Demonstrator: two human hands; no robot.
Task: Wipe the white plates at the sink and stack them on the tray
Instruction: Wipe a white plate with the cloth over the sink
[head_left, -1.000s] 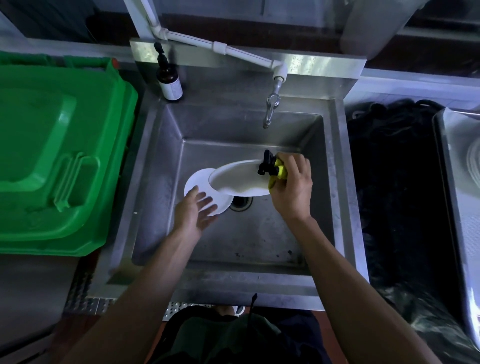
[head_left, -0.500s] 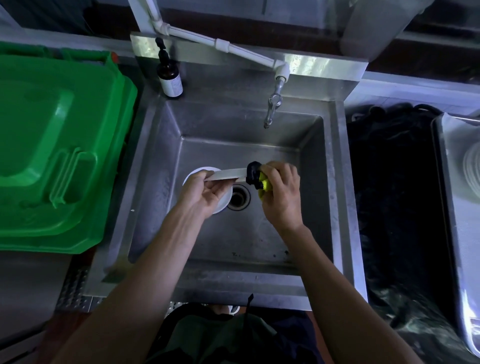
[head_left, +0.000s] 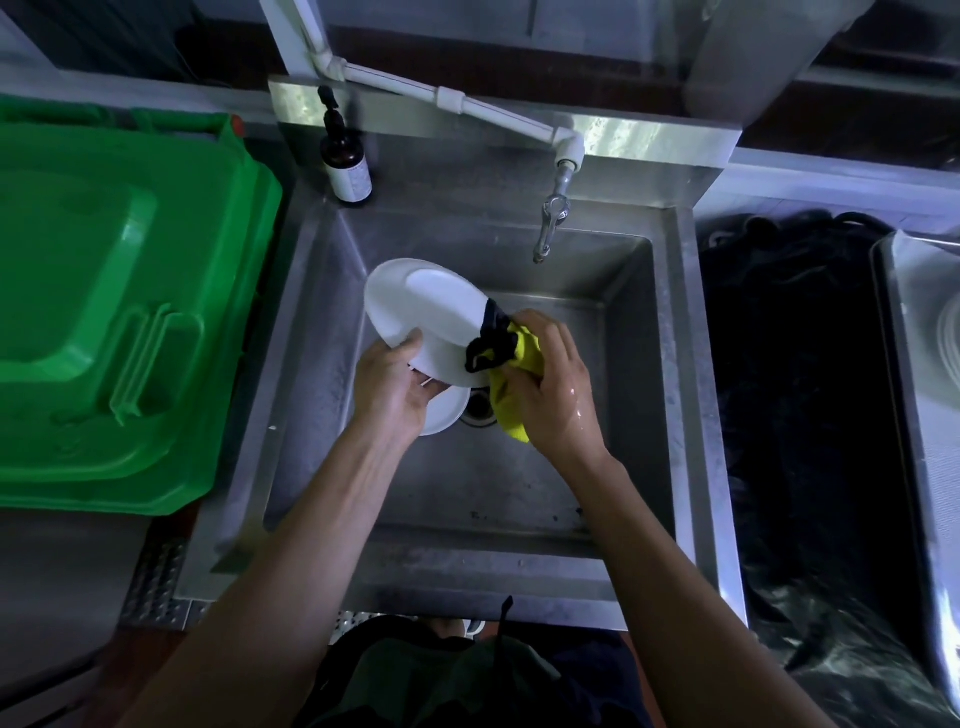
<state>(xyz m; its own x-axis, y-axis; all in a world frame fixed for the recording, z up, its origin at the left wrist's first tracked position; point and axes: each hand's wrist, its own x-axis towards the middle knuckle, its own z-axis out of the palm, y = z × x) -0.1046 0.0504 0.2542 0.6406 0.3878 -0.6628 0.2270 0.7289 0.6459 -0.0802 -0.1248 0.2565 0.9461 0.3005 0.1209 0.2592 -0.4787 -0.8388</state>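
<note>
Steel sink (head_left: 644, 395): left hand (head_left: 396, 387) holds plate (head_left: 415, 306); right hand (head_left: 553, 387) grips cloth (head_left: 506, 405).

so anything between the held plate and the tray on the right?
Nothing visible. The left hand and the right hand, with its cloth, hold the plate above the sink; only the sink's right wall and a dark gap precede the tray.

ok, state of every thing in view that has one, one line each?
Left hand: grips the held white plate by its near rim.
Held white plate: lifted, tilted over the steel sink.
Right hand: grips the yellow-and-black cloth against the plate's edge.
Second white plate: lying on the sink floor.
Metal tap: no water visible.
Green bin lid: closed.
</note>
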